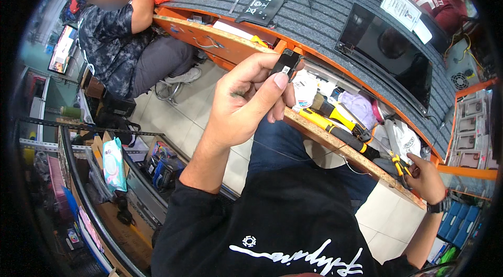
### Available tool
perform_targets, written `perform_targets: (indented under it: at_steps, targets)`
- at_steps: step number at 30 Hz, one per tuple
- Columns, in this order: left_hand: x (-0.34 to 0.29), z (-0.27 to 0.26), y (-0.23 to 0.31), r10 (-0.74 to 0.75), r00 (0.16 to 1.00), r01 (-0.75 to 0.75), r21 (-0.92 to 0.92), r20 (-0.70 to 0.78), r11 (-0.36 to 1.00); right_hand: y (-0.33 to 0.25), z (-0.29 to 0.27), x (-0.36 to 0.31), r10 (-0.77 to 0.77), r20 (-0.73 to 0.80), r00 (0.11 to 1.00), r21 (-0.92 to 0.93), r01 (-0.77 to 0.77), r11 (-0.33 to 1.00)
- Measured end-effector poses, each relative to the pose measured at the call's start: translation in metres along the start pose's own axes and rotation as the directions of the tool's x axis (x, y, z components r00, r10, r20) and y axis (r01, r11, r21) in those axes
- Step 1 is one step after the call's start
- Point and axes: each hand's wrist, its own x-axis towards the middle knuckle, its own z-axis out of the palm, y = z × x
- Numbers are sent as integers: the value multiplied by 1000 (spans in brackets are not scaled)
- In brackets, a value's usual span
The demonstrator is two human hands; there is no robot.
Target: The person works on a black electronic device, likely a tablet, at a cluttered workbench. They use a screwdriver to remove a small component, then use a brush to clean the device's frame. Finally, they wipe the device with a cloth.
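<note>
Right hand [427, 180] grip hides pliers [401, 166] handles.

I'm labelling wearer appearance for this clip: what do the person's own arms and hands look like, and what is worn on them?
Both forearms are bare, with no gloves. The left hand has no rings or wristwear showing, and a dark smudge on its back. The right hand has a black wristwatch on its wrist. The black top with white print has sleeves ending near the elbows.

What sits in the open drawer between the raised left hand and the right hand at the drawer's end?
In the head view, between the left hand and right hand: yellow-and-black screwdrivers, white packets and pliers.
</note>
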Motion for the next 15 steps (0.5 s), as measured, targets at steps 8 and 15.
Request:
perform_targets:
  at_steps: [8,15]
  targets:
    - [6,13,1,-53,998,54,29,-17,998,17,-9,-63,-36,-2,999,384,34,923]
    - [15,23,-6,71,993,-68,-32,98,997,-5,5,-70,-344,38,938,786,185,590]
